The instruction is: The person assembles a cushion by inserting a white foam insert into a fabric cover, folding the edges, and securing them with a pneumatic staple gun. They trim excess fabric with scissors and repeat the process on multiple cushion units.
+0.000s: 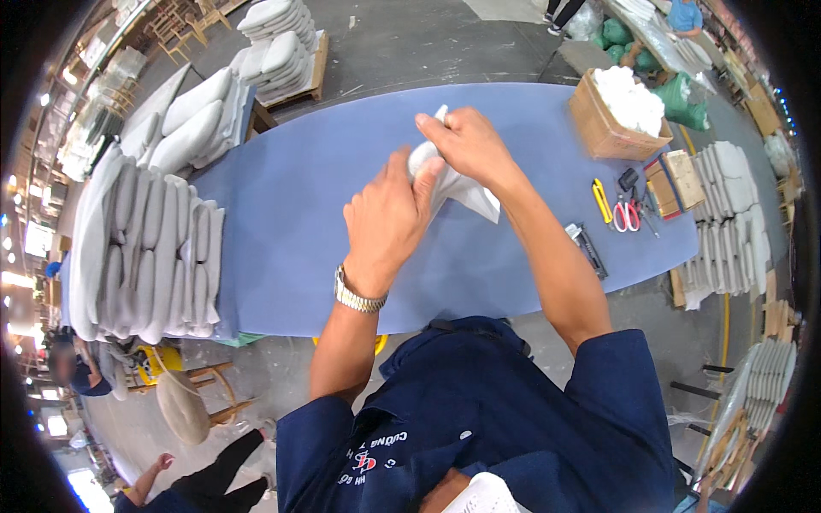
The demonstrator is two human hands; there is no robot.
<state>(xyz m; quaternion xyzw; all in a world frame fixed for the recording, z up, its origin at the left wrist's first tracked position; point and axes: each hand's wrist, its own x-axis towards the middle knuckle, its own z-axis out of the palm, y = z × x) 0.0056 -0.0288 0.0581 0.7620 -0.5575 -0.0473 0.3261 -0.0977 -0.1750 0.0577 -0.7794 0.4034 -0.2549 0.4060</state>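
Note:
Over the middle of the blue-covered table (316, 265), both my hands are closed on a soft white piece of cloth-like material (469, 195). My left hand (385, 209), with a metal watch (357, 297) on its wrist, wraps round a bunched, rounded part of it. Above and to the right, my right hand (470, 147) grips the gathered upper part, and a small white tip sticks out past its fingers. A loose pointed flap hangs down to the right, below my right hand. My fingers hide how the material is folded, and whether anything lies inside it.
Stacked grey cushions (154, 256) stand at the table's left end. On the right are a cardboard box (616, 128) of white material, a yellow cutter (602, 201), red-handled scissors (627, 215) and a black stapler-like tool (588, 252). More cushions (727, 214) are stacked beyond. Another person (205, 479) is at lower left.

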